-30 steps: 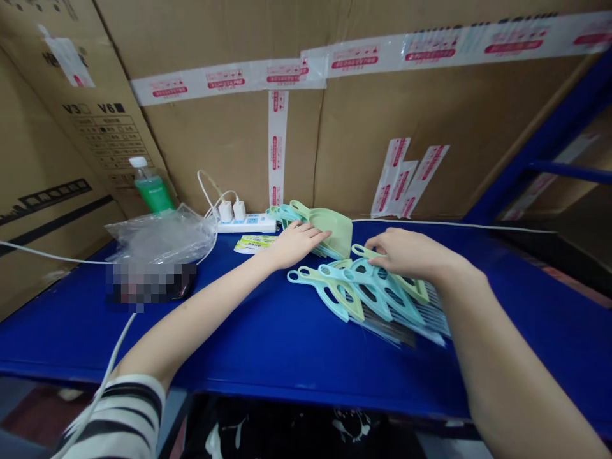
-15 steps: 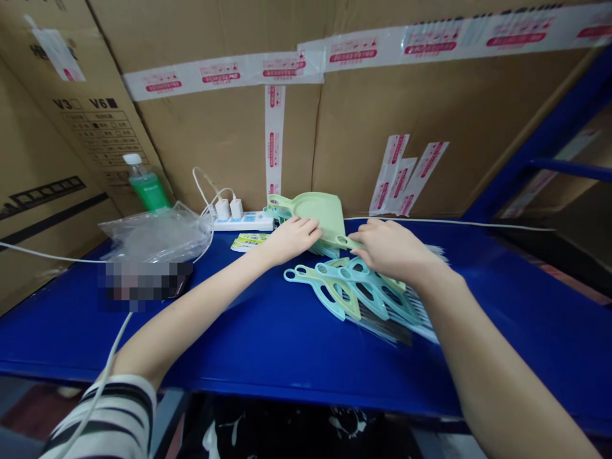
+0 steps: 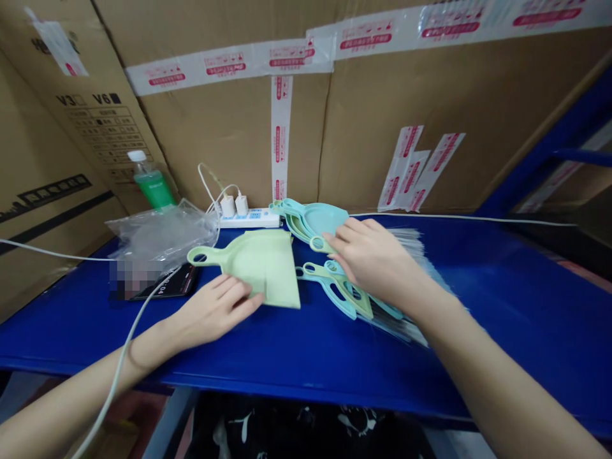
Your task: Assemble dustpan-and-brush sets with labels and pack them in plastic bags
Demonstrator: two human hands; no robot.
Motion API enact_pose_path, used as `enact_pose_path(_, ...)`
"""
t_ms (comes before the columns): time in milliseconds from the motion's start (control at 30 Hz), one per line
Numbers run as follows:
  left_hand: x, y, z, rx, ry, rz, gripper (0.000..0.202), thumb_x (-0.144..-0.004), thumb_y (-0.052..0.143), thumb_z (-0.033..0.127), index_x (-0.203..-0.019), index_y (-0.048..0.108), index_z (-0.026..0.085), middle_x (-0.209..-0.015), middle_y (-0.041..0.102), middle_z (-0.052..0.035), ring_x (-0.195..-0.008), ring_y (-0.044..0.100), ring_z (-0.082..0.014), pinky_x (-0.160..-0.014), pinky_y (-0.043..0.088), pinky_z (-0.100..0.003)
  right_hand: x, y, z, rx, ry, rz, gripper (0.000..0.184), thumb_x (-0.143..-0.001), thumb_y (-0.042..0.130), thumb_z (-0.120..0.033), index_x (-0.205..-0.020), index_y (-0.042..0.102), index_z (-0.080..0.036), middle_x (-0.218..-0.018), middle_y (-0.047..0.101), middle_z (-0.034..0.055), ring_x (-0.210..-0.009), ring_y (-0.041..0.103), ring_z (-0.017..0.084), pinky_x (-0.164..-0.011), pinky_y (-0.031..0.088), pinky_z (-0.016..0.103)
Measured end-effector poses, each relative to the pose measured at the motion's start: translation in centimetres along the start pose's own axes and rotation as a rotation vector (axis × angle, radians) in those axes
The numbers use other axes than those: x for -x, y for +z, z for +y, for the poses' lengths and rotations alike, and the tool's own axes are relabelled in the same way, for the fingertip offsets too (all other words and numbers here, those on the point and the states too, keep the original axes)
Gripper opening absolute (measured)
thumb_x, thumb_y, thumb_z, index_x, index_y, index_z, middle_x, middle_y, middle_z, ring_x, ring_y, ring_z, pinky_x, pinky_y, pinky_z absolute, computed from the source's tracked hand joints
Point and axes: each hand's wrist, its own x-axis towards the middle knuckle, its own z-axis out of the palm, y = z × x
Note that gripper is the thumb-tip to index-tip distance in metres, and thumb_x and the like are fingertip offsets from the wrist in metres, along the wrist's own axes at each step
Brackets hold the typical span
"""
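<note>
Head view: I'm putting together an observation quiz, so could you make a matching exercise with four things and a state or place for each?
Column one
1. Left hand
2. Right hand
3. Bottle
4. Power strip

Column two
A. Topped with a white cap
B. Closed on a light green handle
C. Fitted with two white plugs
D. Holding a light green dustpan at its near edge

Right pairs: 1-D, 2-B, 3-A, 4-C

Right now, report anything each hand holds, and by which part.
Left hand: a green dustpan, by its near side. Right hand: a green brush, by its handle, near the end.
</note>
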Motion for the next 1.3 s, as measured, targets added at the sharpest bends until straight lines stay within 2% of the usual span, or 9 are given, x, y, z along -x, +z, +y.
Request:
enact_pose_path(100,2.0,-0.9,0.7,0.113,0.067,-0.077,0.028,-0.092,0.035,0.002,-0.105,0.058,0.013,-0.079,0.061,-0.0046,-0.074,0.056,-0.0165,-0.072,0.048,-0.029,-0.2,-0.4,-1.7,-0.056,-0.053,0.047,0.025,-0.086,0.05,-0.014,-0.104,0.066,-0.006,-0.08,0.065,0.0119,-0.078,0.054,0.024,-0.066,0.034,0.032)
enact_pose_path(167,2.7,-1.3,1.3,0.159,0.059,-0.167,0.028,-0.091,0.037,0.002,-0.106,0.058,0.015,-0.082,0.064,-0.0047,-0.077,0.058,-0.0168,-0.078,0.049,-0.03,-0.4,-0.6,-3.0,-0.122,-0.104,0.027,0.029,-0.087,0.051,-0.014,-0.111,0.064,-0.004,-0.084,0.066,0.0115,-0.078,0.056,0.023,-0.069,0.037,0.032)
enact_pose_path(300,2.7,-1.7,1.7,0.3,0.029,-0.237,0.032,-0.089,0.038,0.003,-0.109,0.058,0.018,-0.082,0.064,-0.0039,-0.076,0.058,-0.0166,-0.077,0.048,-0.029,-0.7,-0.3,-5.3,-0.229,-0.221,-0.116,0.027,-0.085,0.054,-0.011,-0.111,0.064,-0.007,-0.095,0.068,0.0113,-0.081,0.06,0.022,-0.072,0.041,0.032)
enact_pose_path(433,1.9,-2.1,1.1,0.565,0.002,-0.287,0.034,-0.086,0.038,0.007,-0.109,0.059,0.019,-0.079,0.062,-0.004,-0.072,0.055,-0.0177,-0.069,0.046,-0.03,-1.0,0.9,-6.5,-0.251,-0.252,-0.24,0.027,-0.083,0.056,-0.009,-0.109,0.064,-0.007,-0.101,0.068,0.0126,-0.088,0.062,0.024,-0.08,0.043,0.035)
enact_pose_path(567,1.0,-2.2,0.4,0.745,-0.016,-0.298,0.033,-0.08,0.041,0.006,-0.102,0.062,0.02,-0.074,0.059,-0.0023,-0.064,0.05,-0.0165,-0.062,0.042,-0.029,-1.1,1.8,-6.6,-0.22,-0.242,-0.239,0.026,-0.087,0.05,-0.009,-0.108,0.064,-0.006,-0.098,0.07,0.0145,-0.087,0.063,0.024,-0.081,0.043,0.036)
enact_pose_path(767,0.2,-1.4,-0.1,0.946,0.009,-0.319,0.035,-0.075,0.046,0.007,-0.1,0.064,0.022,-0.073,0.062,-0.0012,-0.062,0.053,-0.0152,-0.06,0.042,-0.027,-0.8,2.4,-6.3,-0.135,-0.171,-0.165,0.03,-0.086,0.049,-0.006,-0.112,0.063,-0.002,-0.089,0.072,0.0157,-0.086,0.064,0.024,-0.075,0.046,0.033)
enact_pose_path(1067,-1.9,-0.8,-0.1,1.016,0.075,-0.368,0.03,-0.074,0.051,0.008,-0.094,0.067,0.023,-0.067,0.062,-0.0004,-0.057,0.054,-0.0145,-0.055,0.042,-0.026,-0.2,2.3,-5.6,-0.119,-0.065,-0.227,0.029,-0.086,0.051,-0.008,-0.111,0.065,-0.003,-0.087,0.073,0.0149,-0.088,0.066,0.025,-0.077,0.047,0.033)
enact_pose_path(1300,-1.8,-0.3,0.0,1.098,0.093,-0.415,0.035,-0.07,0.052,0.007,-0.096,0.07,0.022,-0.071,0.065,-0.0006,-0.061,0.057,-0.0141,-0.057,0.043,-0.024,-0.1,2.8,-5.1,-0.122,-0.03,-0.235,0.03,-0.084,0.053,-0.007,-0.111,0.064,-0.004,-0.085,0.074,0.0135,-0.087,0.067,0.026,-0.075,0.048,0.035)
